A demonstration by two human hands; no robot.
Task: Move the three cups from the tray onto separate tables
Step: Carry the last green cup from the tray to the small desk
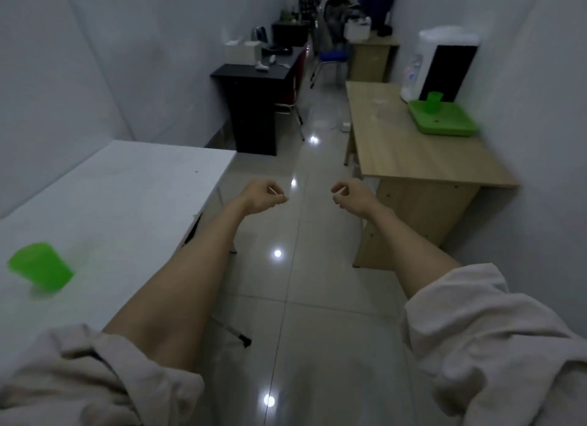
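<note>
Glossy tile floor down the middle of the frame. My left hand (pixel 265 197) and right hand (pixel 351 195) hang out front, fingers loosely curled, holding nothing. One translucent green cup (pixel 39 266), blurry, sits lower left on the white table (pixel 127 184); another cup (pixel 433 102) stands on the green tray (pixel 444 122), right, on the wooden table (pixel 406 146).

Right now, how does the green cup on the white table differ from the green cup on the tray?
The cup on the white table stands directly on the white table, near the left hand; the cup on the tray sits on the green tray on the wooden table, farther off. The near one looks blurred, the far one sharp. Both are green and untouched; the right hand is empty too.
</note>
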